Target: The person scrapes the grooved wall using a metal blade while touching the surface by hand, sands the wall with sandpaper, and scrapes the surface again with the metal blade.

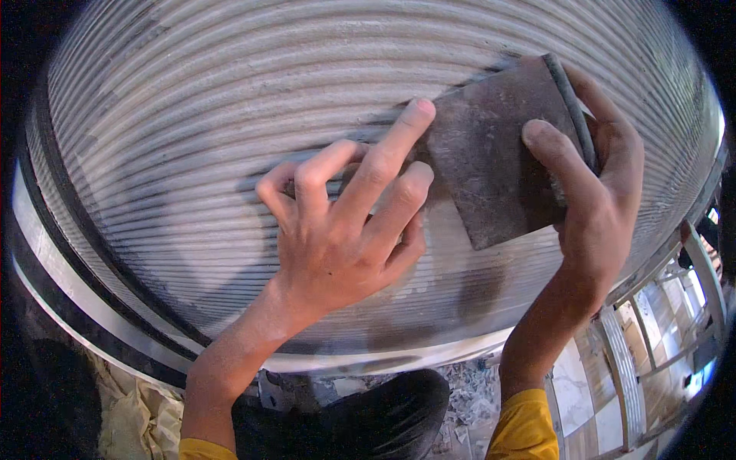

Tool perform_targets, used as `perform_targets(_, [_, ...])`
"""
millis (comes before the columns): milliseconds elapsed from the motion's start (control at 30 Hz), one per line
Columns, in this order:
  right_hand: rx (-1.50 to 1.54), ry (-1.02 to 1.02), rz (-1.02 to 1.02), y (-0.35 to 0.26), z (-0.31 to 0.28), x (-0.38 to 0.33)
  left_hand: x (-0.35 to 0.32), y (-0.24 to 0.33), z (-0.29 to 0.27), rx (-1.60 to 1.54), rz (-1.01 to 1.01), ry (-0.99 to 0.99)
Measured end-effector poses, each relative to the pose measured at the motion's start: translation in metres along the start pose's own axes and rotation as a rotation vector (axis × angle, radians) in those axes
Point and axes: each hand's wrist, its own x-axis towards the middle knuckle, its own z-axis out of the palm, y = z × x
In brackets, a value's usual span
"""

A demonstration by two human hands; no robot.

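Item: large grey-white ribbed panel with close parallel ridges (192, 138), dusty, filling most of the view and bowed by the lens. Lower border: pale metal rim strip (84, 303) with a dark band beside it, running along the panel's bottom edge. Item: flat dark brown abrasive block, roughly rectangular, worn and dust-streaked (491, 153), lying face-down against the ridged panel in its upper right part, one corner pointing down. Right hand (598, 192): grasping the block from its right edge, thumb laid across the block's face, remaining fingers wrapped behind the edge and mostly hidden. Left hand (337, 230): not gripping anything; fingers spread, index fingertip touching the block's left edge, middle finger just beside it, the other fingers curled against the ridges. Both forearms enter from below, each ending in a yellow sleeve cuff (525, 425). Below the rim: a dark rounded shape (383, 414), possibly a knee or shoe, hard to tell; crumpled pale sheeting (138, 414) at lower left; grey rubble (468, 399) between the arms; pale framed rails (652, 345) at lower right.
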Motion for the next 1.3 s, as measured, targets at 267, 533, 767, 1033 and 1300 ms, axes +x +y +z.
perform_targets(267, [-0.075,0.144,0.072,0.005,-0.022,-0.003,-0.002,-0.001,0.003,0.023,0.027,0.019])
perform_targets(533, [-0.025,0.146,0.059,0.008,-0.013,-0.001,0.0,0.0,0.001,0.028,0.021,-0.003])
perform_targets(767, [0.089,0.007,-0.066,0.018,-0.012,-0.005,-0.001,0.001,0.001,0.037,0.028,-0.016])
perform_targets(1033, [0.209,0.243,-0.078,0.049,0.017,-0.039,-0.003,-0.003,-0.007,0.059,0.074,-0.035])
perform_targets(1300, [0.101,0.133,-0.048,0.037,0.026,-0.047,-0.001,-0.002,-0.021,0.102,-0.016,-0.142])
